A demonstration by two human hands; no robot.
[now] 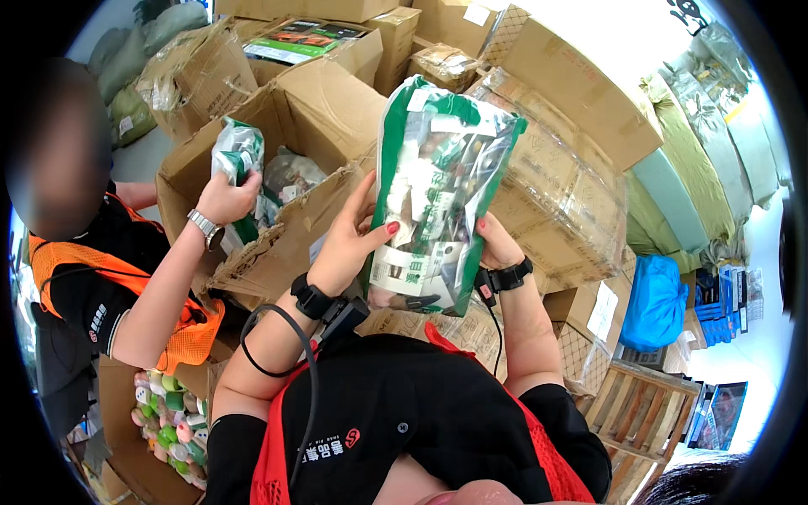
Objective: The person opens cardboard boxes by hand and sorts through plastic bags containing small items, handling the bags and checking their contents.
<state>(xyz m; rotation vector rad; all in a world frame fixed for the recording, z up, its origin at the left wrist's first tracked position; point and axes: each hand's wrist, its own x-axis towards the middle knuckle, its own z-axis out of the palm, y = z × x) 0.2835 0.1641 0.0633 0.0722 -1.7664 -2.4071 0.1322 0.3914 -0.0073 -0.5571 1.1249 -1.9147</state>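
Both my hands hold up a large clear plastic bag (435, 208) with green edges, printed writing and mixed small packets inside. My left hand (347, 237) grips its left edge, thumb across the front. On the opposite edge, my right hand (499, 243) has its thumb in front; its other fingers are mostly hidden behind the bag. A large open cardboard box (271, 262) with a torn rim stands left of the bag. Inside that box lies another clear bag of goods (293, 173). To the right behind my bag is a taped cardboard carton (555, 208).
At left, a co-worker in an orange vest (189, 334) holds a similar green-and-clear bag (238, 148) over the open box. A lower box contains many small colourful items (167, 416). Rightward are a blue plastic bag (653, 303), a wooden pallet (644, 410) and stacked sacks (688, 158).
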